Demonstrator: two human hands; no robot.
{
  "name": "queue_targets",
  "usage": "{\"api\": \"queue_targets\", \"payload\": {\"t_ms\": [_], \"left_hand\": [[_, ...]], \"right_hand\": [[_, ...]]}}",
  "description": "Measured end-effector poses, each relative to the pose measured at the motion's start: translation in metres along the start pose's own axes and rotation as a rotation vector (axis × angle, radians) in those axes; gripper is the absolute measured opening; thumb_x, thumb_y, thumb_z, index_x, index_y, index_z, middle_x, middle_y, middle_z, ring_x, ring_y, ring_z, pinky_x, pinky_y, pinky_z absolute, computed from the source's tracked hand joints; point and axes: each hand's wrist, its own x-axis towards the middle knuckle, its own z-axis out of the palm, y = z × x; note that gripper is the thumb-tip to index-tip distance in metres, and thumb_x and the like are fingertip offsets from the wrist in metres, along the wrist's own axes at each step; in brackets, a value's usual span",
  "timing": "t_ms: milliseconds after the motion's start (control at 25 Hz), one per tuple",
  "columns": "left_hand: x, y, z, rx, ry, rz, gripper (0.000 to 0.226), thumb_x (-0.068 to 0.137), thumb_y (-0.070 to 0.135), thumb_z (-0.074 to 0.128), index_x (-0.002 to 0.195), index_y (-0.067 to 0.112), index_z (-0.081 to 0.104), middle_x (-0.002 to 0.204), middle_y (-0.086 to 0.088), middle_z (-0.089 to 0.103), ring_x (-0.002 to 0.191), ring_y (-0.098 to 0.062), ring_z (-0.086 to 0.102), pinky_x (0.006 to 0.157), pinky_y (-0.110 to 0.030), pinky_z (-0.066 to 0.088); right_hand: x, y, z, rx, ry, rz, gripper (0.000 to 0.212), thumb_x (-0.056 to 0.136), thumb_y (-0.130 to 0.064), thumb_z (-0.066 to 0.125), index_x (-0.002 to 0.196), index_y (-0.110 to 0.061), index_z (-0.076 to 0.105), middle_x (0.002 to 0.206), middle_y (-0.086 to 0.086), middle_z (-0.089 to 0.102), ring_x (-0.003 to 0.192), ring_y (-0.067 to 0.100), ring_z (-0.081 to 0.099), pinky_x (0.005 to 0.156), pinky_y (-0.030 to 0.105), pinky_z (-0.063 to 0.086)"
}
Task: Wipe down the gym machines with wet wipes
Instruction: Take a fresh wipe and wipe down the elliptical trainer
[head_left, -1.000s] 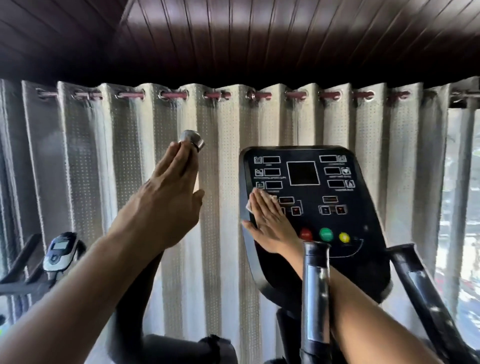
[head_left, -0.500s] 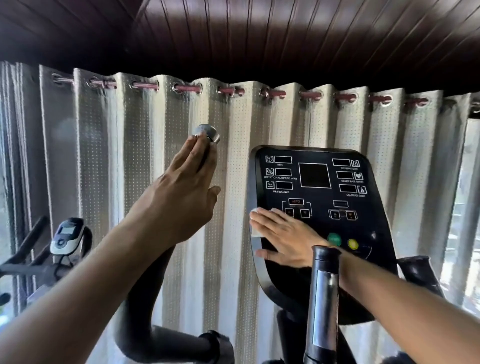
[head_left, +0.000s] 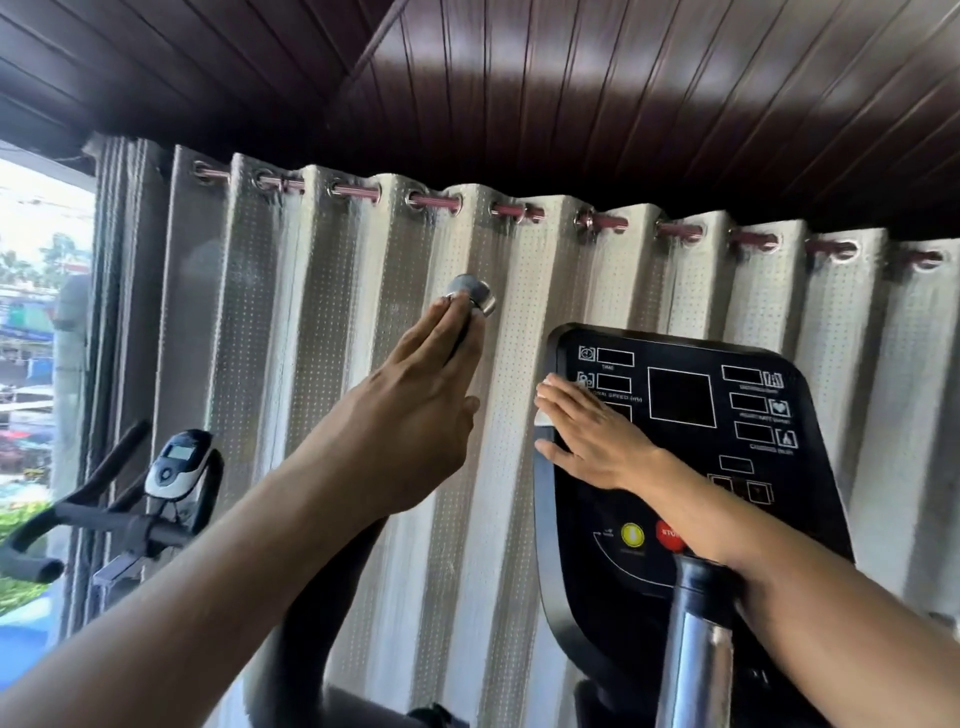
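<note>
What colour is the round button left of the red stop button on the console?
Yellow button, seen in the head view.

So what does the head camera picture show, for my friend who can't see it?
A person's right hand presses a white wipe flat on a black exercise machine console. Their left hand rests on the machine's handlebar, before a grey curtain.

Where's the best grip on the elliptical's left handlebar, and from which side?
Take the left handlebar just below its metal end cap, where the left hand already lies. It rises upright and curved, so come from the near side and wrap fingers around the tube, probably clear of the console.
</note>
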Motion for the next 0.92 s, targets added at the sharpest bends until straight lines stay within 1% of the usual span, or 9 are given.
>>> {"api": "queue_targets", "payload": {"t_ms": [160,200,240,320,400,560,680,800,920], "left_hand": [[0.001,-0.006,0.001,0.017,-0.004,0.008,0.076,0.105,0.027,0.052,0.164,0.013,0.007,0.171,0.002,-0.01,0.157,-0.008,-0.014,0.13,-0.034,0.005],[0.001,-0.005,0.001,0.012,-0.007,0.002,0.076,0.105,0.028,0.052,0.164,0.013,0.007,0.171,0.002,-0.009,0.157,-0.008,-0.014,0.13,-0.034,0.006],[0.002,-0.003,0.0,0.002,-0.01,-0.013,0.075,0.105,0.03,0.051,0.164,0.013,0.007,0.171,0.004,-0.01,0.157,-0.007,-0.014,0.129,-0.032,0.004],[0.003,0.001,-0.002,-0.016,-0.025,-0.035,0.076,0.105,0.032,0.049,0.164,0.016,0.005,0.171,0.005,-0.01,0.156,-0.005,-0.015,0.125,-0.025,0.0],[0.003,0.002,-0.003,-0.013,-0.034,-0.046,0.075,0.105,0.031,0.049,0.165,0.016,0.006,0.172,0.004,-0.009,0.156,-0.005,-0.015,0.123,-0.022,-0.003],[0.004,0.0,-0.004,-0.011,-0.029,-0.05,0.075,0.104,0.031,0.053,0.165,0.017,0.011,0.173,0.004,-0.005,0.158,-0.008,-0.009,0.127,-0.032,0.006],[0.005,0.001,-0.004,-0.006,-0.05,-0.058,0.078,0.103,0.035,0.054,0.165,0.017,0.01,0.173,0.007,-0.005,0.158,-0.009,-0.007,0.128,-0.04,0.014],[0.004,0.001,-0.003,0.022,-0.053,-0.065,0.077,0.102,0.036,0.055,0.165,0.018,0.014,0.173,0.008,-0.007,0.158,-0.01,-0.007,0.126,-0.048,0.023],[0.002,-0.001,-0.002,0.023,-0.054,-0.042,0.076,0.102,0.031,0.056,0.165,0.015,0.015,0.173,0.004,-0.005,0.159,-0.013,-0.005,0.127,-0.05,0.021]], "right_hand": [[-0.031,-0.048,0.016,0.093,0.003,0.067,0.084,0.103,-0.067,0.009,0.163,-0.009,0.008,0.172,0.005,-0.005,0.156,0.016,-0.018,0.128,0.04,-0.009],[-0.046,-0.061,0.025,0.098,0.033,0.07,0.083,0.104,-0.067,0.011,0.163,-0.009,0.009,0.172,0.005,-0.004,0.157,0.016,-0.017,0.128,0.04,-0.009],[-0.061,-0.073,0.032,0.086,0.085,0.055,0.083,0.104,-0.067,0.014,0.163,-0.008,0.014,0.172,0.006,0.001,0.158,0.017,-0.013,0.128,0.04,-0.006],[-0.091,-0.095,0.044,0.062,0.158,0.032,0.083,0.104,-0.067,0.021,0.16,-0.006,0.027,0.17,0.008,0.016,0.159,0.021,0.003,0.125,0.043,0.007],[-0.12,-0.112,0.052,0.049,0.147,0.013,0.085,0.101,-0.069,0.03,0.157,-0.005,0.035,0.168,0.01,0.024,0.158,0.024,0.015,0.121,0.046,0.019],[-0.178,-0.138,0.069,-0.002,0.14,-0.063,0.093,0.088,-0.069,0.052,0.155,-0.006,0.04,0.167,0.01,0.027,0.156,0.026,0.02,0.118,0.048,0.026],[-0.199,-0.152,0.068,0.04,0.088,-0.015,0.088,0.091,-0.061,0.052,0.158,-0.006,0.034,0.169,0.009,0.021,0.157,0.026,0.018,0.117,0.05,0.028],[-0.152,-0.153,0.048,0.102,0.066,0.129,0.084,0.099,-0.064,0.038,0.158,-0.004,0.032,0.169,0.009,0.023,0.158,0.023,0.011,0.122,0.047,0.022],[-0.083,-0.116,0.015,0.126,-0.069,0.21,0.086,0.104,-0.066,0.018,0.162,-0.005,0.008,0.172,0.008,-0.001,0.157,0.018,-0.013,0.128,0.043,-0.001]]}}
